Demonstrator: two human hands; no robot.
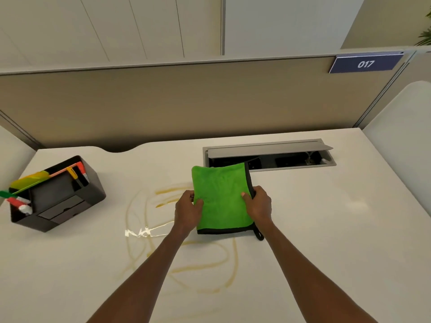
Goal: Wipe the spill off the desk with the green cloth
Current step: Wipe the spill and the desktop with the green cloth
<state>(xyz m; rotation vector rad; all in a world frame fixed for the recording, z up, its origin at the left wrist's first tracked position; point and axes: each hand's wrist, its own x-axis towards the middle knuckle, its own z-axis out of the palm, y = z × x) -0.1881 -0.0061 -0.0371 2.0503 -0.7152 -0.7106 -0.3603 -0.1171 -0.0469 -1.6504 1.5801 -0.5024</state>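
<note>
A folded green cloth (221, 197) with a black border is held over the white desk (326, 229). My left hand (187, 212) grips its left edge and my right hand (257, 205) grips its right edge, thumbs on top. A thin yellowish-brown spill (198, 268) loops in streaks across the desk, to the left of the cloth and beneath my forearms. A wet patch (137, 233) of it glints at the left. The cloth hides part of the spill.
A black desk organiser (58, 194) with pens and markers stands at the left. An open grey cable hatch (270, 155) is set into the desk behind the cloth. A beige partition (186, 101) with a "017" sign (365, 64) backs the desk.
</note>
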